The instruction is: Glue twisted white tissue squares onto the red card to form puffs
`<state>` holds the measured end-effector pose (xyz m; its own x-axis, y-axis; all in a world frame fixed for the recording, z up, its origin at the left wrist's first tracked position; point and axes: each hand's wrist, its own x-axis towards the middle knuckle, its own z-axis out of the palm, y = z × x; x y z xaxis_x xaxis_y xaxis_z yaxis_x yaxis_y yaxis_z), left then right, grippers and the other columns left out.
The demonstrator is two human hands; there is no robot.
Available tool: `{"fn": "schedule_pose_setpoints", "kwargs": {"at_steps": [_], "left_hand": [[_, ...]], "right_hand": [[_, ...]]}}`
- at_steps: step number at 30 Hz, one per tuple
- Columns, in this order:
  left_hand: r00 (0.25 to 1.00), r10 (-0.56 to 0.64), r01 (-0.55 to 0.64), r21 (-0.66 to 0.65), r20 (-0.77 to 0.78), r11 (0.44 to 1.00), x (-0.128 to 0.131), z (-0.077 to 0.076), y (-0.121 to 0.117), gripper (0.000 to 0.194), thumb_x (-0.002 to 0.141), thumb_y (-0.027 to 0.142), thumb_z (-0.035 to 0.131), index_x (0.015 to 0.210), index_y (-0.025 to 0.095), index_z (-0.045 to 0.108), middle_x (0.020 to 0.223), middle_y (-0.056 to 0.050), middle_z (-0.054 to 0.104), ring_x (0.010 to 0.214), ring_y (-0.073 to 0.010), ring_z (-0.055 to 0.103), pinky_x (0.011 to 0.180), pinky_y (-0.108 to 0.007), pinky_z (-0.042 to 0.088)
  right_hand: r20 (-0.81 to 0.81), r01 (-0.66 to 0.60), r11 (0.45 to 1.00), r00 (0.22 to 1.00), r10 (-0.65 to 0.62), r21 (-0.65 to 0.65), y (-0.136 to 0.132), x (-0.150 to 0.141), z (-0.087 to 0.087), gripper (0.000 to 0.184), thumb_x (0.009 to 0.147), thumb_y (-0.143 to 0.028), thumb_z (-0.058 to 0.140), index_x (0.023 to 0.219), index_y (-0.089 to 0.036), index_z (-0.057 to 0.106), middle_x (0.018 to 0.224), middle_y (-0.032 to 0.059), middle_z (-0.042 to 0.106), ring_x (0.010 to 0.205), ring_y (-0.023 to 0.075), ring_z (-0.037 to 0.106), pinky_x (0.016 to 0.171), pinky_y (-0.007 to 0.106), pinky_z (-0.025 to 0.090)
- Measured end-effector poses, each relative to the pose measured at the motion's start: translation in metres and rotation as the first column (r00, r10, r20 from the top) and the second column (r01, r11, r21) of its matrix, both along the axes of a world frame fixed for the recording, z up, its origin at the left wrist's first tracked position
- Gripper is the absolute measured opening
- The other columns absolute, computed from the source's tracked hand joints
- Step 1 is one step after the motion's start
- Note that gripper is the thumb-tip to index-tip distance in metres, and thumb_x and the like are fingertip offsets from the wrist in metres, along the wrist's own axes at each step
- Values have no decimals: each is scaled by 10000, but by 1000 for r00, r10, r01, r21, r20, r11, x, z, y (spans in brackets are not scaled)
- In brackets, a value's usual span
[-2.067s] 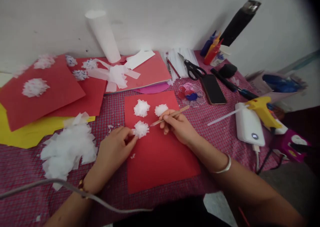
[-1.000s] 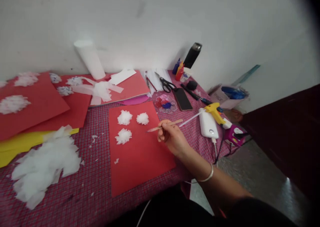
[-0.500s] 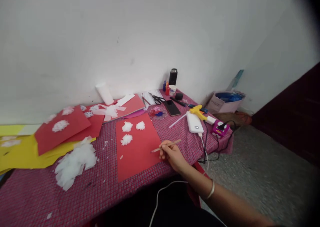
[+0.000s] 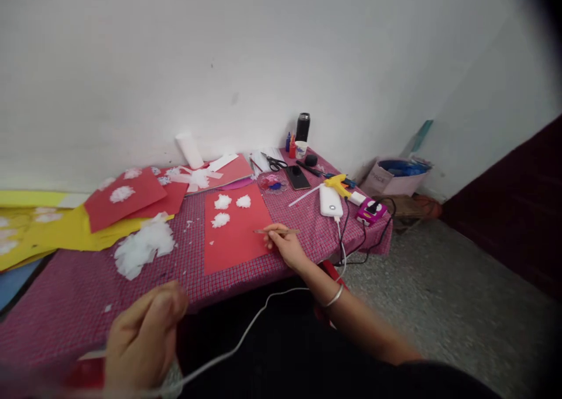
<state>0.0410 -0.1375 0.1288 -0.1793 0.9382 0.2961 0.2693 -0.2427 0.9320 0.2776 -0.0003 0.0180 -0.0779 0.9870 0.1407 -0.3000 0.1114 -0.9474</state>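
My right hand (image 4: 285, 247) pinches a thin, pale brown pencil-like stick (image 4: 290, 231), its pointed end towards the left. That hand is over the right edge of a red sheet of paper (image 4: 239, 244). White ruffled tissue flowers (image 4: 220, 219) are grouped on the sheet's upper left part. At the lower left, near the table's front edge, my left hand (image 4: 147, 334) is closed into a fist, close to the camera; whatever it may hold is hidden. Beyond it lies a heap of white tissue pieces (image 4: 144, 247).
Red sheets with flowers (image 4: 144, 203) and yellow paper (image 4: 70, 229) lie to the left. Scissors (image 4: 276, 164), a phone (image 4: 297, 178), a white power bank (image 4: 329, 201), a yellow glue gun (image 4: 337, 184) and a purple power adapter (image 4: 371, 212) occupy the right side. A white cable (image 4: 246, 332) crosses my lap.
My left hand has come into view at the lower left. My right hand still grips the stick, now slightly higher and further left in the picture. The whole view has shifted a little.
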Motion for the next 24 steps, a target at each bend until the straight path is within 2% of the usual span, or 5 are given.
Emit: {"fn": "schedule_pose_setpoints", "kwargs": {"at_steps": [4,10,15,19,24], "left_hand": [[926,31,28,-150,376,988,20,-52,39,519,883,509,533,527,211,300,502,51,261,459,-99,253,439,-258,244],[942,-234,321,-435,243,841,18,-125,13,528,929,564,340,525,225,325,475,46,311,460,-103,249,460,-276,202],[927,-312,367,-329,210,870,-2,-107,-19,127,851,251,465,852,198,580,711,14,563,599,-127,443,562,-260,333],[928,-93,172,-194,360,966,-34,-78,-19,146,725,135,437,810,196,538,517,77,430,491,-107,374,514,-232,288],[691,-82,193,-73,718,979,-61,-70,-19,88,736,135,471,672,190,496,495,70,371,438,-88,340,451,-215,260]], "right_hand": [[11,13,1000,1000,-13,9,-1,1,-7,175,847,-358,631,934,-209,656,731,-9,649,561,116,555,591,267,469],[79,6,999,997,-9,45,-2,5,-13,213,914,-378,564,985,-190,635,589,-41,595,450,85,468,475,207,377],[283,3,990,958,-42,138,-10,6,-9,254,944,-393,510,1040,-185,619,584,-38,583,450,87,447,469,210,356],[454,37,984,884,-112,172,-13,3,-5,270,929,-413,521,1035,-183,615,644,-15,611,519,105,504,527,232,413],[625,191,963,732,-269,191,-12,2,-5,308,879,-451,556,998,-176,631,727,28,651,605,154,589,621,300,493]]}}
